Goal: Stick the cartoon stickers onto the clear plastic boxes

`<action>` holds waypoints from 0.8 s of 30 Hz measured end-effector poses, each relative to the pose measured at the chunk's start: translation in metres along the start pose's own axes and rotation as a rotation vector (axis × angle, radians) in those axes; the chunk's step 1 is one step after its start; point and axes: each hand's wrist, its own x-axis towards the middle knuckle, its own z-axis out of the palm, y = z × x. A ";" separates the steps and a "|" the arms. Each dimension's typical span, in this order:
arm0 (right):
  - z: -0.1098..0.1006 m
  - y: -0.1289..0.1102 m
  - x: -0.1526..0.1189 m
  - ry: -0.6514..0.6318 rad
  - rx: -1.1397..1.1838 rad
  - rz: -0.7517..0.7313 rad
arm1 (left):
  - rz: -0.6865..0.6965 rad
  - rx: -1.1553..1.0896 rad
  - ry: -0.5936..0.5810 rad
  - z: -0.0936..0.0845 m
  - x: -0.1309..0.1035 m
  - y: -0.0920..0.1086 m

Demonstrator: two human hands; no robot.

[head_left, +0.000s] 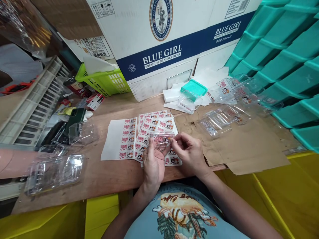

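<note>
A small clear plastic box point(161, 135) with a pink lettered cat sticker on its face is held over the sticker sheets. My left hand point(154, 162) grips it from below and the left, thumb along its side. At the box's right end, my right hand point(188, 151) has thumb and index finger pinched together on the sticker's edge or the box edge; which one is too small to tell. Beneath the hands lie overlapping sheets of cat stickers point(144, 132), and a partly bare sheet point(112, 137) lies to their left.
Clear plastic boxes point(59, 171) stand at the left; stickered ones point(215, 122) lie on brown cardboard point(254, 142) at the right. Behind are a green basket point(104, 81), a large beer carton point(161, 56), a teal lid point(193, 89) and stacked teal bins point(281, 63).
</note>
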 end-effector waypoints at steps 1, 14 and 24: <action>0.000 0.000 0.000 -0.002 0.003 0.004 | 0.001 0.001 0.002 0.000 0.000 0.000; -0.004 -0.007 0.002 -0.023 -0.124 -0.040 | -0.009 -0.016 -0.004 0.002 -0.003 -0.001; -0.024 0.008 0.005 0.124 -0.365 -0.194 | 0.027 0.025 -0.032 0.001 0.000 -0.002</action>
